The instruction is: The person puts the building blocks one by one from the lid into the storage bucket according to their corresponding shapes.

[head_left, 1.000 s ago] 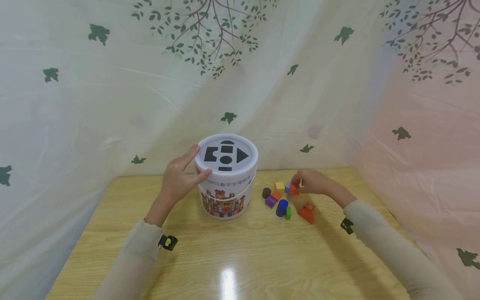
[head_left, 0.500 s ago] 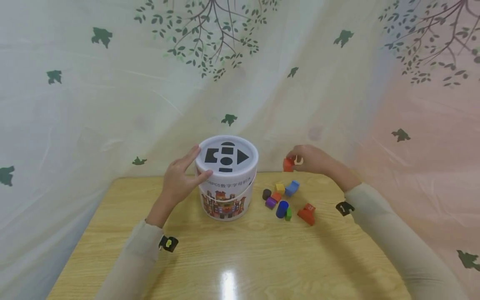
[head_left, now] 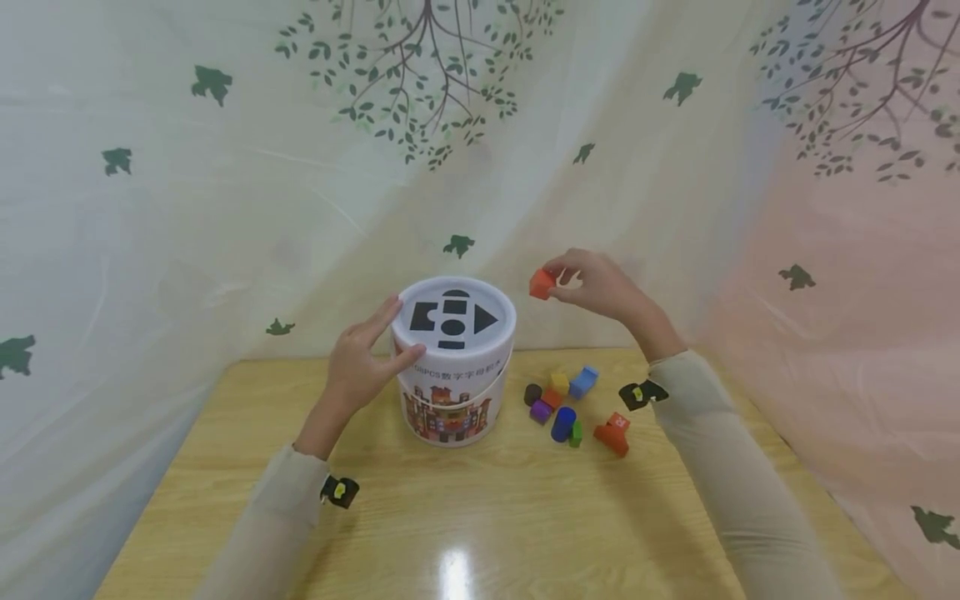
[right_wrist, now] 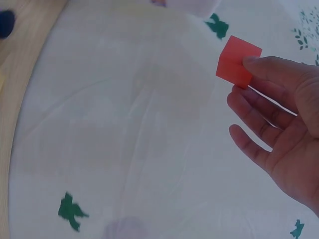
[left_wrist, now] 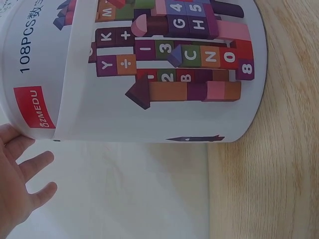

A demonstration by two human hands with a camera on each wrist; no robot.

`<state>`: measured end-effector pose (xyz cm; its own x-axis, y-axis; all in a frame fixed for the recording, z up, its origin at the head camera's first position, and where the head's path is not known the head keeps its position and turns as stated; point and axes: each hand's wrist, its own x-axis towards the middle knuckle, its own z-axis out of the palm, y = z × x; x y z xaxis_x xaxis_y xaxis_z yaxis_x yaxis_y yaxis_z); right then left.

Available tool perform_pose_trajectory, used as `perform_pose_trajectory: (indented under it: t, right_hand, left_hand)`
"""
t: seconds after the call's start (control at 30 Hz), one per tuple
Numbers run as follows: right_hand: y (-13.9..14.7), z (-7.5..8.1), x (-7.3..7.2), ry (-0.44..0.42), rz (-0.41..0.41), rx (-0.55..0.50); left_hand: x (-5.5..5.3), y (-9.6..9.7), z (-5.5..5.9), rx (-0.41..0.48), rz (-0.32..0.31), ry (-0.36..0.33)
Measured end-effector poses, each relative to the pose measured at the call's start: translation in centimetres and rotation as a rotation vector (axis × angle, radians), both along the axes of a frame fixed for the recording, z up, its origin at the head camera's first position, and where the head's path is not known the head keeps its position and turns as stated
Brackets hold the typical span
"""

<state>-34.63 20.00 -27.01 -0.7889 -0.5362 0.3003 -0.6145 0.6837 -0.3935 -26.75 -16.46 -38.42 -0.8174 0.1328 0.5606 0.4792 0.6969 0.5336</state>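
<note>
A white round toy-block bucket [head_left: 453, 368] stands upright at the table's back, its lid [head_left: 415, 340] cut with several shaped holes. My left hand [head_left: 363, 358] rests on the rim's left side, fingers spread and fairly straight. In the left wrist view the hand [left_wrist: 17, 184] touches the bucket's upper edge beside a red label. My right hand [head_left: 596, 287] pinches a red block [head_left: 542, 284] in the air, just right of the lid and apart from it. The right wrist view shows this cube-like red block [right_wrist: 238, 60] between thumb and fingertips, the other fingers loosely bent.
Right of the bucket several loose blocks lie on the wooden table [head_left: 420, 517]: a yellow block [head_left: 558, 382], a light blue curved block [head_left: 583, 382], a dark blue cylinder [head_left: 563, 424], a green block [head_left: 575, 434] and a red triangular block [head_left: 611, 439]. A leaf-printed curtain [head_left: 360, 208] hangs behind.
My right hand has lifted the red block off the table, then carried it up and left towards the bucket's lid. The left hand keeps its place on the rim.
</note>
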Motion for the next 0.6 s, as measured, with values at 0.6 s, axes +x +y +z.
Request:
perform_pose_trajectory:
  t: [0.6]
  right_hand:
    - [-6.9, -0.2, 0.3, 0.004, 0.086, -0.133]
  left_hand:
    - [-0.1, 0.1, -0.2, 0.014, -0.003, 0.005]
